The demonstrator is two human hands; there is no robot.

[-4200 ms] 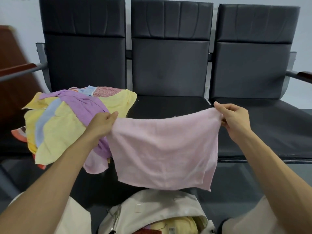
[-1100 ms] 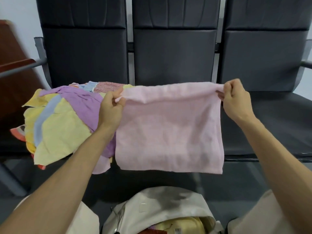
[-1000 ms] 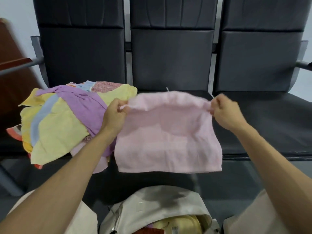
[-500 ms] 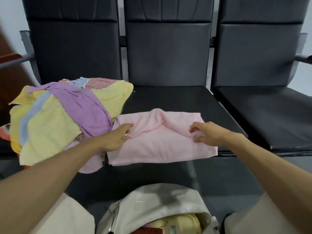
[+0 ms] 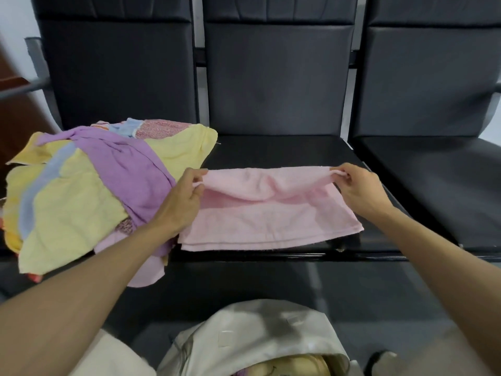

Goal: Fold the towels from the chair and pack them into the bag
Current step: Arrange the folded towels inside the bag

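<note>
A pink towel (image 5: 268, 223) lies folded on the middle black seat (image 5: 273, 150), its near edge at the seat's front. My left hand (image 5: 187, 196) pinches the towel's far left corner and my right hand (image 5: 357, 185) pinches its far right corner, both lifting the top layer slightly. A heap of yellow, purple and blue towels (image 5: 81, 191) covers the left seat. A cream bag (image 5: 260, 340) stands open on the floor below, with yellow cloth inside.
The right black seat (image 5: 433, 180) holds nothing. Tall black backrests stand behind all three seats. A metal armrest (image 5: 24, 88) and a brown wooden surface are at the far left. Dark grey floor lies between seats and bag.
The pink towel went from hanging in the air to lying on the middle seat. Both hands then moved apart to its far corners, stretching the top fold flat.
</note>
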